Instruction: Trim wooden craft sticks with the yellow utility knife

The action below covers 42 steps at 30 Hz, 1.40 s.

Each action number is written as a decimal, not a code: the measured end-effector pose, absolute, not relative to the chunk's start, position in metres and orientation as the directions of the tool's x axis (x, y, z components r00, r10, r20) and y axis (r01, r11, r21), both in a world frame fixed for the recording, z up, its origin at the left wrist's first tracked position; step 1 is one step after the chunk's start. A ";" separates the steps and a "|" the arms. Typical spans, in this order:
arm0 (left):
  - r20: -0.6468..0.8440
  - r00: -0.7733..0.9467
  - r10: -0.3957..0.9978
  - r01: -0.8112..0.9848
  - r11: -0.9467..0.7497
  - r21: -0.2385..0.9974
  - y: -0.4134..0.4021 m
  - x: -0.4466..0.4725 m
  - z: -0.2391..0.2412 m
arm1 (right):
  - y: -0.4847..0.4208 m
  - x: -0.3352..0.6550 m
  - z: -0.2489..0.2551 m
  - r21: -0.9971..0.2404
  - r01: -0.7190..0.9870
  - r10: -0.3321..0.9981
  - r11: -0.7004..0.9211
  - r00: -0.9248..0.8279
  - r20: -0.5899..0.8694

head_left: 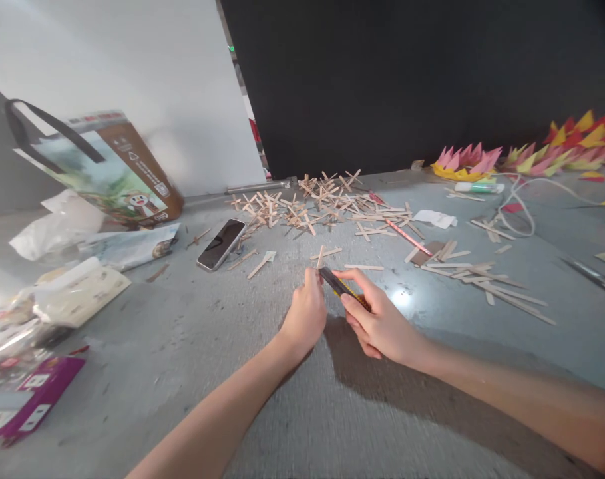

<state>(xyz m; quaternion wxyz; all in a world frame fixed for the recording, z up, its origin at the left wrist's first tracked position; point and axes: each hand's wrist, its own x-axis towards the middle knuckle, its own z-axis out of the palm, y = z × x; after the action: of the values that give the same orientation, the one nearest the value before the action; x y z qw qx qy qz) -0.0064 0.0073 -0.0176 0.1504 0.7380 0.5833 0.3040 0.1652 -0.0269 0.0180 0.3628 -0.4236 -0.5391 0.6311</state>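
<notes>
My right hand (379, 319) is wrapped round a black and yellow utility knife (351, 291), whose front end points up and left. That end touches or nearly touches the fingers of my left hand (306, 309). Closed in a pinch, my left hand grips a wooden craft stick (321, 256) that sticks up past the fingertips; its lower part is hidden. Just beyond lie a loose craft stick (364, 267) and another flat stick (335, 252). Farther back is a spread heap of craft sticks (302, 211), many crossed over one another.
A phone (222, 244) lies left of the heap. Paper bag (132, 173), plastic wrappers (77, 293) and a purple package (37, 396) occupy the left. On the right are a pencil (406, 236), more sticks (486, 279), a glue stick (478, 187), a white cable (532, 213) and folded-paper crowns (466, 163).
</notes>
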 end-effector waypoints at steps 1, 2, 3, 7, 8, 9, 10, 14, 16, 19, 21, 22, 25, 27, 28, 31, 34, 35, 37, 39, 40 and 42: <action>0.260 0.127 0.957 0.783 -0.258 0.567 0.007 -0.006 -0.016 | -0.027 0.164 0.018 -0.984 -0.032 0.910 -0.177 -0.387 -0.151; 0.245 0.123 0.962 0.791 -0.244 0.561 0.007 -0.006 -0.014 | -0.027 0.164 0.019 -0.979 -0.060 0.905 -0.197 -0.396 -0.158; 0.231 0.122 0.965 0.794 -0.234 0.561 0.006 -0.005 -0.013 | -0.027 0.163 0.020 -0.973 -0.086 0.900 -0.214 -0.404 -0.162; 0.218 0.129 0.967 0.785 -0.234 0.574 0.007 -0.006 -0.011 | -0.027 0.164 0.021 -0.955 -0.155 0.888 -0.252 -0.429 -0.165; 0.221 0.132 0.966 0.782 -0.238 0.576 0.007 -0.006 -0.012 | -0.027 0.164 0.021 -0.951 -0.168 0.885 -0.261 -0.434 -0.167; 0.226 0.134 0.965 0.780 -0.243 0.576 0.007 -0.006 -0.012 | -0.026 0.164 0.021 -0.946 -0.180 0.882 -0.271 -0.441 -0.169; 0.230 0.135 0.964 0.779 -0.247 0.577 0.007 -0.006 -0.013 | -0.026 0.164 0.021 -0.940 -0.192 0.878 -0.281 -0.448 -0.171; 0.247 0.136 0.959 0.776 -0.258 0.575 0.008 -0.007 -0.014 | -0.025 0.164 0.019 -0.919 -0.239 0.861 -0.313 -0.481 -0.168; 0.242 0.134 0.961 0.782 -0.253 0.569 0.007 -0.006 -0.014 | -0.025 0.165 0.019 -0.909 -0.259 0.855 -0.328 -0.491 -0.169; 0.232 0.136 0.963 0.793 -0.246 0.558 0.007 -0.006 -0.013 | -0.025 0.164 0.019 -0.895 -0.281 0.850 -0.346 -0.497 -0.172; 0.237 0.132 0.962 0.787 -0.248 0.565 0.007 -0.005 -0.013 | -0.026 0.164 0.019 -0.888 -0.291 0.847 -0.356 -0.502 -0.175; 0.241 0.129 0.962 0.780 -0.249 0.574 0.007 -0.005 -0.013 | -0.026 0.164 0.019 -0.884 -0.297 0.846 -0.361 -0.504 -0.176; 0.244 0.122 0.962 0.756 -0.249 0.605 0.007 -0.004 -0.014 | -0.027 0.164 0.019 -0.871 -0.320 0.848 -0.372 -0.500 -0.178; 0.240 0.121 0.963 0.743 -0.248 0.621 0.007 -0.004 -0.014 | -0.028 0.163 0.019 -0.862 -0.336 0.850 -0.379 -0.495 -0.181; 0.240 0.121 0.963 0.739 -0.249 0.626 0.007 -0.003 -0.014 | -0.028 0.163 0.019 -0.857 -0.343 0.850 -0.384 -0.495 -0.183; 0.250 0.123 0.960 0.732 -0.258 0.630 0.007 -0.003 -0.014 | -0.029 0.163 0.018 -0.839 -0.364 0.845 -0.403 -0.500 -0.189; 0.260 0.129 0.957 0.725 -0.270 0.633 0.007 -0.004 -0.013 | -0.029 0.162 0.019 -0.821 -0.384 0.841 -0.422 -0.505 -0.196; 0.259 0.127 0.958 0.725 -0.268 0.634 0.007 -0.004 -0.013 | -0.030 0.162 0.020 -0.817 -0.388 0.839 -0.427 -0.506 -0.199; 0.250 0.123 0.960 0.728 -0.259 0.635 0.006 -0.004 -0.012 | -0.030 0.161 0.021 -0.808 -0.395 0.837 -0.437 -0.507 -0.205; 0.246 0.124 0.961 0.723 -0.257 0.641 0.006 -0.003 -0.012 | -0.030 0.161 0.022 -0.802 -0.397 0.835 -0.446 -0.508 -0.213; 0.249 0.125 0.960 0.719 -0.261 0.644 0.006 -0.003 -0.012 | -0.030 0.161 0.023 -0.799 -0.398 0.833 -0.451 -0.510 -0.216; 0.255 0.128 0.959 0.710 -0.268 0.651 0.006 -0.003 -0.012 | -0.030 0.161 0.023 -0.791 -0.402 0.827 -0.462 -0.518 -0.221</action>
<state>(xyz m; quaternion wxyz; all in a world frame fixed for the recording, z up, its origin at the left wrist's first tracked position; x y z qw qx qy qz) -0.0031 0.0062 -0.0125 0.1906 0.7263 0.5744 0.3260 0.1609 -0.0299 0.0227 0.3845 -0.3056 -0.3478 0.7986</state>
